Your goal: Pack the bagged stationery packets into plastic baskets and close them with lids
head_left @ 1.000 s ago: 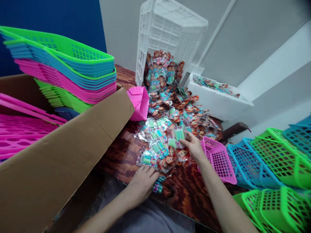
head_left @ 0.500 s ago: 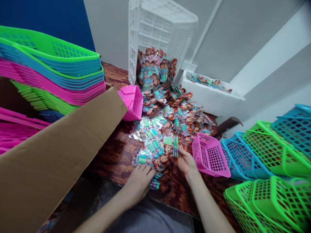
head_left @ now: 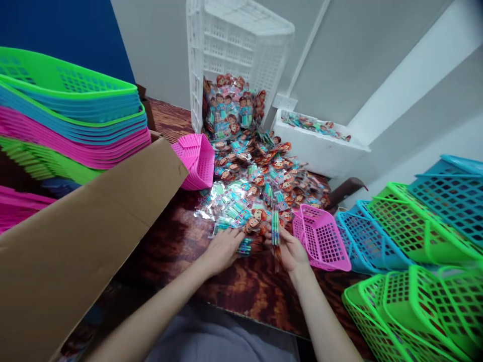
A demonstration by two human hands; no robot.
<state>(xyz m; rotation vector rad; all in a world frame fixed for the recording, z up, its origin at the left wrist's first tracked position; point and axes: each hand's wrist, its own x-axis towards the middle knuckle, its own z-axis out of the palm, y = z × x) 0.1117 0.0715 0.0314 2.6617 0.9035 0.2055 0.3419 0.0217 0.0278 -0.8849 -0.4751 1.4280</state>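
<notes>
My right hand (head_left: 290,250) is closed round a small bundle of clear packets (head_left: 275,229), held upright on edge; green and blue striped sticks show through the plastic. Palm down, my left hand (head_left: 223,250) curls its fingers over another packet (head_left: 245,246) with blue-green sticks, at the near side of the pile. Its fingertips are partly hidden. Beyond both hands spreads a heap of shiny packets (head_left: 234,206), many with a red-haired cartoon figure. To the right of my right hand sits a pink mesh basket (head_left: 320,236).
Blue baskets (head_left: 372,239) and green baskets (head_left: 411,306) line the right side. A cardboard box (head_left: 94,221) with stacked baskets (head_left: 75,136) fills the left. Pink baskets (head_left: 206,163) lie nested beside the heap. Behind are a tipped white crate (head_left: 234,45) and a white foam box (head_left: 320,146).
My left hand has moved forward, away from the table's near edge, and the packet under it has shifted forward too. My right hand keeps its bundle nearly in place. The view has shifted slightly.
</notes>
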